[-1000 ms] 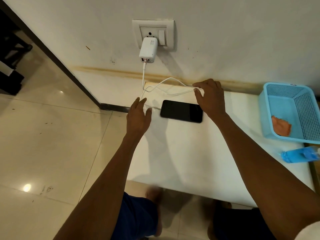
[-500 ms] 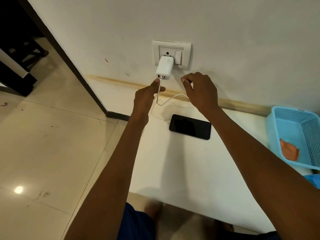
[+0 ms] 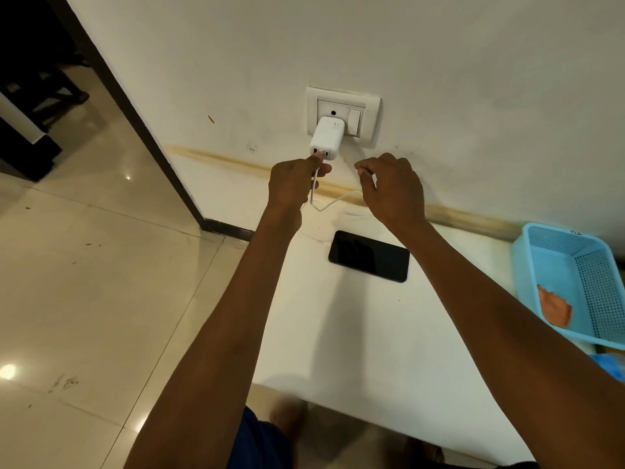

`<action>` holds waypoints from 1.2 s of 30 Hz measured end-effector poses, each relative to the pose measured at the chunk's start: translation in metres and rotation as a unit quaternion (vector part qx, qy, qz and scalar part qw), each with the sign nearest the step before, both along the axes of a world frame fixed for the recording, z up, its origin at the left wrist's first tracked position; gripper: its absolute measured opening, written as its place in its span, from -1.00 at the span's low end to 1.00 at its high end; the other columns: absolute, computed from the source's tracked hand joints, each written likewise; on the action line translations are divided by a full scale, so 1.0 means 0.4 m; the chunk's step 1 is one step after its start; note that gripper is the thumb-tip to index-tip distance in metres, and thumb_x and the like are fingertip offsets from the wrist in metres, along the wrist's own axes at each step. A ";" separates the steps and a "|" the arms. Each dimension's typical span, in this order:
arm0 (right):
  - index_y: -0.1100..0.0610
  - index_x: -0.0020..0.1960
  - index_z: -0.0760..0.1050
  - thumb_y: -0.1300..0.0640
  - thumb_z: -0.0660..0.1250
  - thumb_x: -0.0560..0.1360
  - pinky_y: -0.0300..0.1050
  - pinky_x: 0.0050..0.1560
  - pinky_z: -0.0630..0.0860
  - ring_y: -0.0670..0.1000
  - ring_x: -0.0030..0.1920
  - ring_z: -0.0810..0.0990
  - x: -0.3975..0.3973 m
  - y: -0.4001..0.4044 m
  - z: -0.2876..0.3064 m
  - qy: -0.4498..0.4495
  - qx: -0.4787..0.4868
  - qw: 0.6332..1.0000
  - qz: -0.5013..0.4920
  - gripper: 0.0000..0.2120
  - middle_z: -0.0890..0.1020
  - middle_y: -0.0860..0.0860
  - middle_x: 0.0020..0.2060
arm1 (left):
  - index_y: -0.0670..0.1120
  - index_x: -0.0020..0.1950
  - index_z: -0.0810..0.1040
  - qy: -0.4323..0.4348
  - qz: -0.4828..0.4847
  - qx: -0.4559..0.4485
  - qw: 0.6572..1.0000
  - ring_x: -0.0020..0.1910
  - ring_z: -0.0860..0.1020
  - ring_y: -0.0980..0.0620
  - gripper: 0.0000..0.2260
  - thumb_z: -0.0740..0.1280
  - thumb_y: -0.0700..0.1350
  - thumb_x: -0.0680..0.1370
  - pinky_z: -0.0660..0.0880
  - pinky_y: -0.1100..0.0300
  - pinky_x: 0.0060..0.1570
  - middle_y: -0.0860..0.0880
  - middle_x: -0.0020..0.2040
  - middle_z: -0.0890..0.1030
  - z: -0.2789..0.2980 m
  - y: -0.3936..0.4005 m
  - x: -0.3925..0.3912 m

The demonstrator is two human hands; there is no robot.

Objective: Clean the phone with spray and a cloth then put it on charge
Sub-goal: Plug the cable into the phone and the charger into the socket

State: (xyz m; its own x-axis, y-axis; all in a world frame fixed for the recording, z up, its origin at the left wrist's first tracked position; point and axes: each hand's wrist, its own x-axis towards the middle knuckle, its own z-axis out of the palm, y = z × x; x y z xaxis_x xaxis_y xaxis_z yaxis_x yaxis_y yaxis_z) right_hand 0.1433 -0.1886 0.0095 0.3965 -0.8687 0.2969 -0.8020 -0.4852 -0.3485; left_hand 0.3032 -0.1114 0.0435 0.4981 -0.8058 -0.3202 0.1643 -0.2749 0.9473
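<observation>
A black phone [image 3: 369,255] lies screen up on the white table [image 3: 355,350], untouched. A white charger adapter [image 3: 326,138] sits in the wall socket [image 3: 343,115]. My left hand [image 3: 293,186] pinches the plug end of the white cable [image 3: 329,204] right at the adapter's underside. My right hand [image 3: 394,189] is raised beside it with its fingers closed on another part of the same cable, which sags in a loop between the two hands.
A light blue basket [image 3: 575,286] holding an orange cloth [image 3: 554,308] stands at the table's right end. Part of a blue spray bottle [image 3: 608,365] shows below it. Tiled floor and a dark doorway lie to the left.
Both hands rose from the table toward the adapter. My left hand took the cable's plug end at the adapter; my right hand lifted the cable off the table. The phone stayed put.
</observation>
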 end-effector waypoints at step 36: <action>0.04 0.54 0.26 0.09 0.15 0.61 0.09 0.00 0.48 0.20 0.07 0.52 0.036 -0.020 0.000 0.159 -0.126 0.979 0.011 -0.50 0.56 0.13 0.12 | -0.10 -0.06 0.67 -0.021 -0.033 0.048 0.998 -0.20 0.62 0.02 -0.54 0.33 0.30 0.49 0.44 0.07 -0.11 0.00 -0.11 0.73 0.000 -0.044 0.041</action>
State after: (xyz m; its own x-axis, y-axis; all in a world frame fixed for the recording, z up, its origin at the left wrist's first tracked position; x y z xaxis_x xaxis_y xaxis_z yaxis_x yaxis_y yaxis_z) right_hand 0.1579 -0.1965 0.0094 0.5218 -0.7736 0.3595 -0.8385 -0.5427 0.0492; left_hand 0.3196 -0.1289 0.0437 0.4590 -0.8042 -0.3776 0.1028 -0.3741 0.9217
